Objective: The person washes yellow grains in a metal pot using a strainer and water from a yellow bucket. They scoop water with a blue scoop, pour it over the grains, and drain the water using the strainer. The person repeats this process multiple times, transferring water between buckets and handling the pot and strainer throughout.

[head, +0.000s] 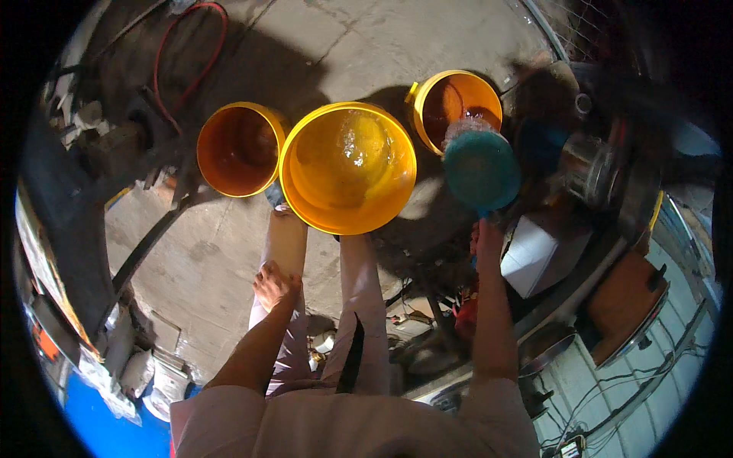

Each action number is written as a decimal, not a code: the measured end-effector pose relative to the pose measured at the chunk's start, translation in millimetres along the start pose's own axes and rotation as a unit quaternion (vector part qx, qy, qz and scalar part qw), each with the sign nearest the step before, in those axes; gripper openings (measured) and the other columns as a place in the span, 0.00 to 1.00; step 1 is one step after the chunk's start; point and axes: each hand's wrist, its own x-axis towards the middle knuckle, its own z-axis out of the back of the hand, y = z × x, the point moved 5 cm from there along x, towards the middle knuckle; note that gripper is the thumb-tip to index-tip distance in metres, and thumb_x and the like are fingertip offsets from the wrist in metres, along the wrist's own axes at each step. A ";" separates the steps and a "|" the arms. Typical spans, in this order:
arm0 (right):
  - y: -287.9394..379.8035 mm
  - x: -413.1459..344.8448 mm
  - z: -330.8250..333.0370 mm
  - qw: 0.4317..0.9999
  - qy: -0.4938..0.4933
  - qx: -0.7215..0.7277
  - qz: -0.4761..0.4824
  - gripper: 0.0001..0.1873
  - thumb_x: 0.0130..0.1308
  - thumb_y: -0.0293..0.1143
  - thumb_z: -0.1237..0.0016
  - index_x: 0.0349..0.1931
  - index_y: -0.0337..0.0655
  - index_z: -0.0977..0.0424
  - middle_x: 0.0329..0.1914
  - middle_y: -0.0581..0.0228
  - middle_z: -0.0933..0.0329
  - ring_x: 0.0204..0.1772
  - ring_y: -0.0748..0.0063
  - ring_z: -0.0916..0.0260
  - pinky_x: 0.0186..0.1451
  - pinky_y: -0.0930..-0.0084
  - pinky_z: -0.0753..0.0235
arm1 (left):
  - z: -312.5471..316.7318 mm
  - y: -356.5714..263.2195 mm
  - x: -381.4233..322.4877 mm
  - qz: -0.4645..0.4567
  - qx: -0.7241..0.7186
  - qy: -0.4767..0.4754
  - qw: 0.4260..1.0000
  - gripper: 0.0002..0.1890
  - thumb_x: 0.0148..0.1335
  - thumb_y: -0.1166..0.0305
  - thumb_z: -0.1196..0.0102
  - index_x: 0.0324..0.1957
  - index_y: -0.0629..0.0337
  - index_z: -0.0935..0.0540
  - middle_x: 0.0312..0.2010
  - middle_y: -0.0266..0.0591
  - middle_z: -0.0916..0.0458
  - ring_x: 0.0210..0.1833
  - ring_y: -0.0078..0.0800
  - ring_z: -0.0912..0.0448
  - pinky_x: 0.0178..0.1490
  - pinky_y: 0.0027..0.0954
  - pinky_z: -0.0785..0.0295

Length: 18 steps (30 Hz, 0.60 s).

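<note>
My right hand (480,236) grips the handle of a blue-green plastic dipper (481,170), from which water spills at its far rim. Beyond the dipper, and partly overlapped by it, is a yellow bucket (425,111) with an orange-looking inside. My left hand (277,284) rests on my left leg near the knee and holds nothing. A large yellow bucket (292,197) with clear water in it is in front of my legs. Against its left side stands another yellow bucket (229,151), dark orange inside.
A red hose (224,34) loops on the concrete floor (189,252) at the far left. White box-like object (529,255) lies right of my right forearm. Metal parts and clutter line both sides. A brown panel (624,303) and cables lie at the lower right.
</note>
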 end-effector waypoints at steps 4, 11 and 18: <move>11.5 40.7 18.3 0.996 -0.062 -0.061 0.000 0.12 0.65 0.37 0.58 0.27 0.38 0.31 0.16 0.68 0.35 0.13 0.77 0.40 0.15 0.76 0.40 | -3.3 1.3 -1.8 0.007 -0.018 -0.002 1.000 0.30 0.46 0.53 0.43 0.51 0.59 0.27 0.49 0.47 0.28 0.53 0.45 0.30 0.55 0.46 0.37; 3.8 77.7 65.6 0.977 -0.165 -0.118 0.071 0.12 0.63 0.36 0.58 0.28 0.36 0.31 0.17 0.63 0.32 0.16 0.72 0.37 0.17 0.72 0.39 | 1.3 -1.4 0.0 0.007 -0.013 -0.001 1.000 0.28 0.45 0.55 0.44 0.49 0.60 0.27 0.48 0.48 0.27 0.51 0.46 0.29 0.55 0.46 0.36; 68.0 16.9 23.3 0.876 -0.288 -0.366 0.122 0.21 0.66 0.35 0.63 0.52 0.27 0.35 0.52 0.38 0.30 0.54 0.40 0.33 0.56 0.54 0.34 | -0.7 5.6 -0.1 0.015 -0.023 -0.007 1.000 0.30 0.44 0.55 0.44 0.50 0.59 0.27 0.48 0.49 0.27 0.51 0.46 0.29 0.56 0.45 0.36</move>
